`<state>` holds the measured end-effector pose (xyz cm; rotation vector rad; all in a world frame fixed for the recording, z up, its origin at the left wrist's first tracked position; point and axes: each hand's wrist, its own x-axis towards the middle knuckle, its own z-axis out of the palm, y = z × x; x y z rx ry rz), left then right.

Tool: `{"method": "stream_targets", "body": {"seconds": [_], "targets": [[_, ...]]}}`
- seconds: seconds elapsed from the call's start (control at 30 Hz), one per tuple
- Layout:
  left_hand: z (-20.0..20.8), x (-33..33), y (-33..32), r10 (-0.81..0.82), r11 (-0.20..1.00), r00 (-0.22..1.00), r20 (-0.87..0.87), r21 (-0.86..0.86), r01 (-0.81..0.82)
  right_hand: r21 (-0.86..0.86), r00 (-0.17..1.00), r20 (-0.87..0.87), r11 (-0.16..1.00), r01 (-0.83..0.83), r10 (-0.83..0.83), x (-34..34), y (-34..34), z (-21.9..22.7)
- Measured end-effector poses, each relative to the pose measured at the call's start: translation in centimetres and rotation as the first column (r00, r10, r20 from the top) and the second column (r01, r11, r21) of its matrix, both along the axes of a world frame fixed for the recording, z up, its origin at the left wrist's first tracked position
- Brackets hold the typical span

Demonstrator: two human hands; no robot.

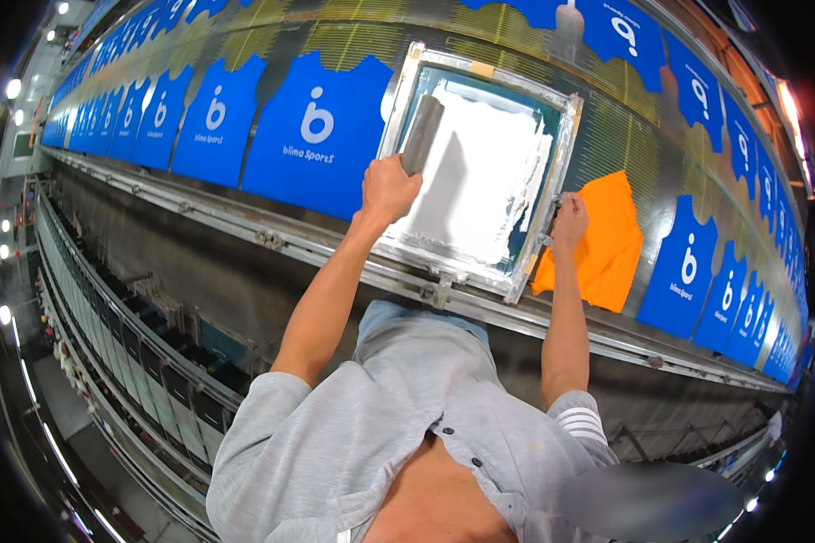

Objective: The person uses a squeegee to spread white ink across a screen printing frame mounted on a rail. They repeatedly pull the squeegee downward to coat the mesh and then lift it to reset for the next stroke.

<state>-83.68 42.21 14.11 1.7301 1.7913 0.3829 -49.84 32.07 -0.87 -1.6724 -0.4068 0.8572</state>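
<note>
A screen-printing frame [565, 145] with a pale, tape-patched rim lies on the long table in front of me. Thick white ink [489, 172] covers most of its mesh, with dark green showing along the edges. My left hand [391, 190] is closed around the near end of a grey squeegee [423, 136], which stands over the left part of the ink and casts a shadow across it. At the frame's right edge, my right hand [569, 223] has its fingers curled onto the rim beside a small metal clamp. An orange cloth [602, 244] lies crumpled under and beside that hand.
Blue shirt panels [312, 136] with white prints lie in rows along the table on both sides. A metal rail [272, 239] with clamps runs along the near edge, between me and the frame. Another long rack [145, 317] stands behind at the left.
</note>
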Motion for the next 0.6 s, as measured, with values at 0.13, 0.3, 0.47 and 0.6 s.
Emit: {"method": "stream_targets", "body": {"seconds": [0.13, 0.3, 0.47, 0.6], "targets": [[-1.4, 1.2, 5.8, 0.033, 0.997, 0.990, -0.133, -0.064, -0.042, -0.031, 0.990, 0.142, 0.999, 0.012, -0.008, 0.3, 0.1, -0.9], [-4.7, 3.4, 10.4, -0.058, 0.995, 0.971, -0.233, -0.088, 0.039, -0.134, 0.957, 0.280, 0.990, -0.033, 0.069, 0.5, 0.0, -1.4], [-7.7, 4.3, 4.6, -0.331, 0.926, 0.869, -0.368, 0.052, 0.375, -0.161, 0.913, 0.400, 0.987, -0.016, 0.080, 0.0, 0.5, -1.1], [-7.4, 2.5, -5.7, -0.536, 0.776, 0.798, -0.276, 0.212, 0.594, -0.203, 0.903, 0.417, 0.979, -0.016, 0.101, -0.6, 0.8, 0.1]]}}
